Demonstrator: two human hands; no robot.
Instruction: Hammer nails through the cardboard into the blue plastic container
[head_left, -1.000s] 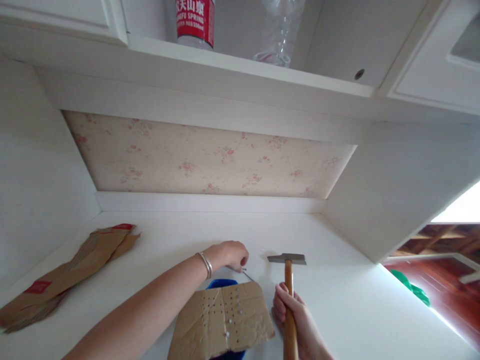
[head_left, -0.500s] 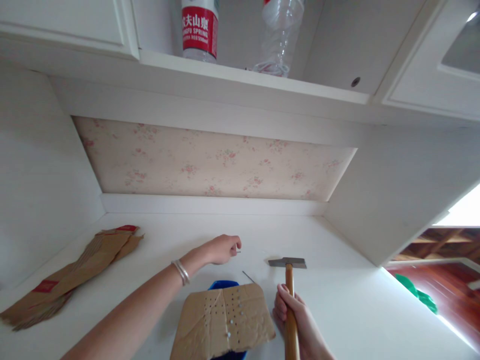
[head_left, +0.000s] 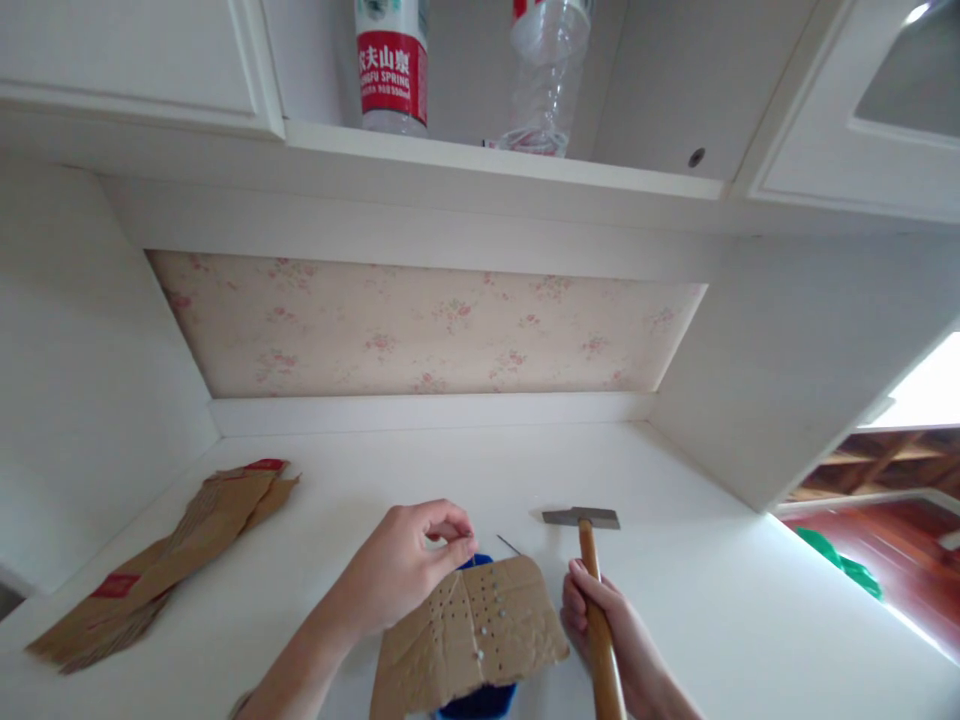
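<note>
My right hand (head_left: pixel 596 620) is wrapped round the wooden handle of a hammer (head_left: pixel 600 650), whose metal head points away from me over the white surface. My left hand (head_left: pixel 420 555) hovers by the far edge of a piece of cardboard (head_left: pixel 457 640), thumb and forefinger pinched on a thin nail (head_left: pixel 474 558) that barely shows. Rows of small holes and several nail heads (head_left: pixel 480 655) mark the cardboard. It lies over a blue container (head_left: pixel 480 703), mostly hidden beneath it. A long thin nail (head_left: pixel 508 545) sticks out past the cardboard's far edge.
Folded cardboard (head_left: pixel 172 560) lies at the left on the white surface (head_left: pixel 360 470). Overhead, a cabinet shelf (head_left: pixel 480 160) holds a red-labelled bottle (head_left: pixel 392 75) and a clear bottle (head_left: pixel 544 80). White side panels (head_left: pixel 795 370) stand left and right.
My left hand has come back from the far part of the surface to the cardboard's far edge, with the nail pinched. My right hand still holds the hammer. The view has shifted slightly.
</note>
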